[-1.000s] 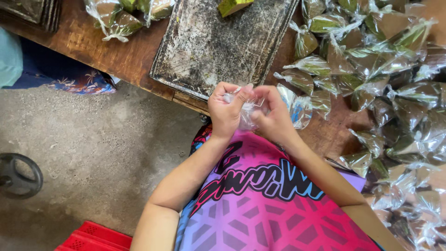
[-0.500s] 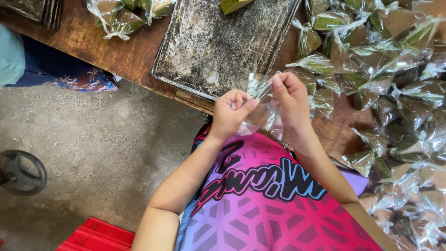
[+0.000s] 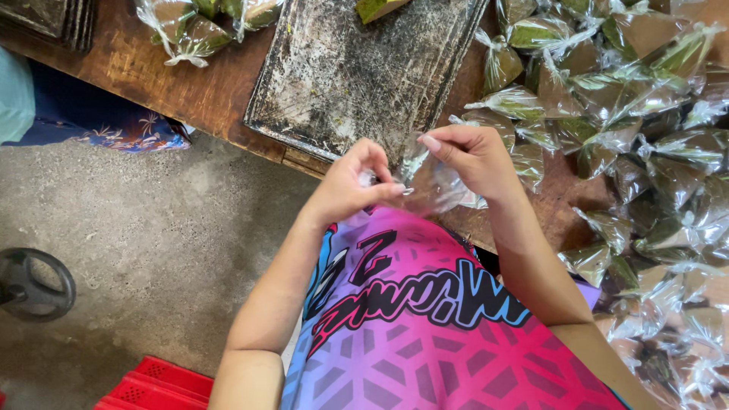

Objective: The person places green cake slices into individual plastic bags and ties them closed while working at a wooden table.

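Both hands meet just over the front edge of a wooden table [image 3: 175, 87]. My left hand [image 3: 351, 186] pinches one side of a small clear plastic bag [image 3: 434, 190]. My right hand [image 3: 474, 158] pinches the bag's other side between thumb and forefinger. The bag hangs crumpled between them, above my pink and purple patterned shirt [image 3: 440, 326]; whether anything is inside cannot be made out.
A worn, dark metal tray [image 3: 357, 68] lies on the table just beyond my hands. Several tied clear bags holding green leaf-wrapped parcels [image 3: 645, 144] are heaped on the right; a few more bagged parcels [image 3: 194, 26] sit at the top left. Below: concrete floor [image 3: 129, 228], red crate [image 3: 159, 383], dark wheel [image 3: 34, 285].
The right hand rose from beside the left and pulled the bag's edge up and apart; now both hands sit slightly lower, still pinching the bag between them.
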